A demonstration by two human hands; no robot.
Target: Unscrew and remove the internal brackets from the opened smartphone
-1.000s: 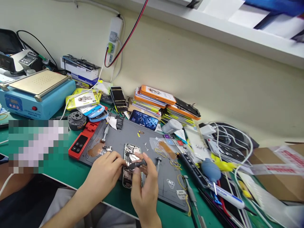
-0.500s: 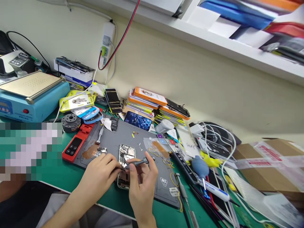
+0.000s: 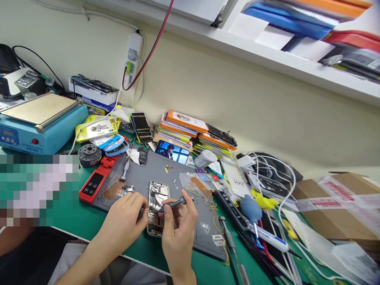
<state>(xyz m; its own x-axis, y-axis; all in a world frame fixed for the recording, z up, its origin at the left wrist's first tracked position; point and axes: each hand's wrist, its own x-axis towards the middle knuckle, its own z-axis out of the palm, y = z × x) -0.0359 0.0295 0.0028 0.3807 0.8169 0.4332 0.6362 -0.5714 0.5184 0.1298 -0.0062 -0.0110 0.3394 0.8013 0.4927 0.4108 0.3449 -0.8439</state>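
An opened phone (image 3: 154, 190) with its inner boards exposed lies on the grey work mat (image 3: 142, 168). My right hand (image 3: 179, 227) is closed round a grey screwdriver (image 3: 177, 203), held slanted over the phone's right side. At the phone's left edge, my left hand (image 3: 126, 217) has its fingers curled together; whatever they pinch is hidden. A small metal phone part (image 3: 128, 188) lies on the mat above my left hand. Two small screws (image 3: 175, 183) or pins rest to the right of the phone's top. Another screwdriver (image 3: 125, 170) lies at the mat's upper left.
Left of the mat sit a red device with buttons (image 3: 92, 183) and a blue heating plate (image 3: 44, 138). Behind it a lit phone (image 3: 172, 151) leans near stacked boxes (image 3: 184, 128). To the right are a blue air blower (image 3: 251, 208), cables and a cardboard box (image 3: 332, 209).
My left hand has drawn slightly left, away from the screwdriver tip and off the phone's middle. The right hand keeps its hold on the screwdriver. The leaning phone's picture has changed.
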